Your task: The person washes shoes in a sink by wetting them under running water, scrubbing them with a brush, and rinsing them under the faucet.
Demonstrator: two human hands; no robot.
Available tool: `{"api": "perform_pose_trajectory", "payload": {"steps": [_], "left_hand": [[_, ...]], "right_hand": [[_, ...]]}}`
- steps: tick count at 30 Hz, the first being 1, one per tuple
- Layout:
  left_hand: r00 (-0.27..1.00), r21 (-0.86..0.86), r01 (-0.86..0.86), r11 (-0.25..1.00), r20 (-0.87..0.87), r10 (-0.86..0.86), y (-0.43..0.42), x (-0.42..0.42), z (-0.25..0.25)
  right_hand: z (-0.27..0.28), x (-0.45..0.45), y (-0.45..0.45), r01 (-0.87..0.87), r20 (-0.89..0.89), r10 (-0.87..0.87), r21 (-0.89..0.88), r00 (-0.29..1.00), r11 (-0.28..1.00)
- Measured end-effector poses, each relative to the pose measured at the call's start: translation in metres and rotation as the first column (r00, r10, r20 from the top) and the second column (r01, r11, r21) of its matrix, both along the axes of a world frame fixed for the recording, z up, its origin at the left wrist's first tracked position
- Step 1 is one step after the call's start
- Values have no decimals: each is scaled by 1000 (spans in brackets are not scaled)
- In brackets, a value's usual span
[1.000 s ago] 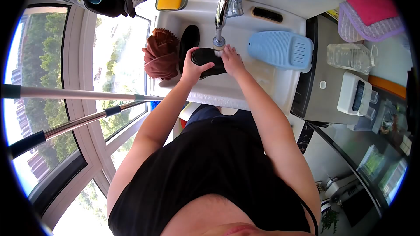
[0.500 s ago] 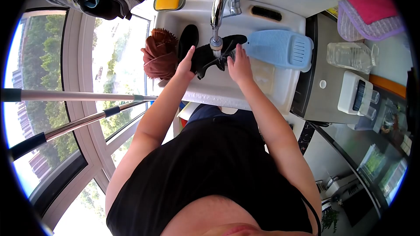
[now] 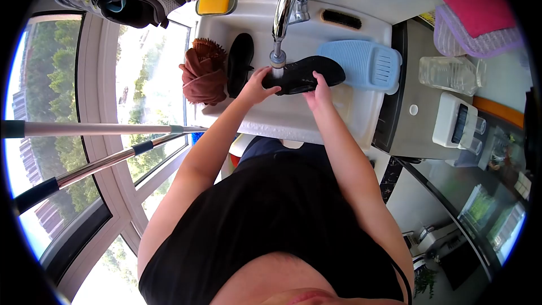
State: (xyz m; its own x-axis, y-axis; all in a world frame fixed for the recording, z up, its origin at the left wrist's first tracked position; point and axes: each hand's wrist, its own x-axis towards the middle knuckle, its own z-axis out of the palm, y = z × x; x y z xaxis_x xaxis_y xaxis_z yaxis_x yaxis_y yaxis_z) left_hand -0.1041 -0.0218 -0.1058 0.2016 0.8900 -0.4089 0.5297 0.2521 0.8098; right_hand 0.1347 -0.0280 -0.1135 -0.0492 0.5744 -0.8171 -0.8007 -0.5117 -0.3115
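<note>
A black shoe [image 3: 313,73] lies crosswise under the chrome faucet [image 3: 280,28], with water running onto its left end. My left hand [image 3: 259,87] grips that end, thumb and fingers around it. Near the other end, my right hand [image 3: 319,95] holds the shoe from its near edge, with the thumb against the upward face. The fingers beneath the shoe are hidden. A second black shoe [image 3: 241,56] rests in the white sink [image 3: 226,114], to the left of my left hand. Partly behind the held shoe is a light blue washboard [image 3: 361,59].
Bunched brown cloth [image 3: 203,76] sits at the sink's left side. A yellow sponge [image 3: 214,5] and a black-bristled brush [image 3: 341,19] lie along the back rim. Two poles [image 3: 113,129] slant in from the left. A clear plastic container [image 3: 449,74] stands on the right counter.
The shoe has turned over and shifted right; a smooth, elongated face shows instead of its loose, strappy side. My right hand has moved from flat against it to gripping its near edge.
</note>
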Motion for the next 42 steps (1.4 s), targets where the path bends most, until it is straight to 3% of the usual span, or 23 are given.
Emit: {"api": "perform_pose_trajectory", "payload": {"steps": [1,3,4,5,7,10,11,13,14,17,19,21,23,24,25,27,28,29,31,33,35,39,42], "left_hand": [[1000,-3,-4,1000,5,4,-1,4,-3],[915,148,330,932,-291,-278,2,27,-11],[814,31,395,918,-474,-335,4,43,9],[818,35,393,919,-469,-333,9,51,11],[839,398,491,775,-455,-298,20,61,13],[795,447,603,660,-408,-450,31,62,17],[795,445,603,662,-406,-451,30,56,14],[900,323,427,845,-64,-431,38,33,-2],[919,105,389,915,-112,-378,39,26,-12],[932,236,363,902,-107,-347,38,18,-19],[924,237,383,893,-102,-370,42,26,-4],[908,244,417,875,-87,-409,45,32,12],[886,165,464,871,-72,-458,51,16,-19],[914,85,403,911,11,-406,49,14,-12],[936,0,341,940,89,-340,49,12,-6],[940,-41,340,939,57,-338,48,11,5],[942,1,336,942,5,-336,43,10,8],[942,50,335,941,-48,-333,43,10,11],[944,9,331,944,8,-331,46,7,16],[944,-35,328,944,63,-325,45,4,14],[931,-159,293,943,272,-243,43,3,8],[944,-206,275,939,246,-222,37,8,16],[906,-251,242,937,405,-126,35,13,19]], "right_hand": [[4,1,-2,67,27,-69,47,997,997],[9,-1,0,94,50,-96,55,994,994],[10,-1,-1,122,68,-126,62,990,991],[6,0,1,120,75,-124,64,989,991],[0,-1,5,58,133,-70,93,989,994],[3,-12,4,60,110,-70,87,991,994],[8,-13,2,60,111,-69,83,991,995],[13,-17,10,66,142,-86,142,986,988],[13,-19,11,63,140,-83,141,987,988],[16,-30,13,16,240,-48,136,970,991],[29,-44,11,-218,365,210,-20,907,976],[18,-52,5,-308,390,283,2,876,951],[19,-55,5,-478,500,369,105,783,872],[23,-52,9,-524,468,419,114,778,844],[27,-50,13,-526,469,421,114,776,843],[37,-43,14,-450,516,313,163,797,878],[21,-34,22,-540,560,285,363,778,760],[6,-27,20,-540,561,285,361,777,760],[16,-22,24,-643,621,301,450,724,619],[16,-19,30,-702,675,325,407,663,585],[20,-19,33,-756,730,340,361,593,545],[25,-29,33,-726,684,409,261,604,637],[21,-40,33,-735,738,390,208,551,645]]}}
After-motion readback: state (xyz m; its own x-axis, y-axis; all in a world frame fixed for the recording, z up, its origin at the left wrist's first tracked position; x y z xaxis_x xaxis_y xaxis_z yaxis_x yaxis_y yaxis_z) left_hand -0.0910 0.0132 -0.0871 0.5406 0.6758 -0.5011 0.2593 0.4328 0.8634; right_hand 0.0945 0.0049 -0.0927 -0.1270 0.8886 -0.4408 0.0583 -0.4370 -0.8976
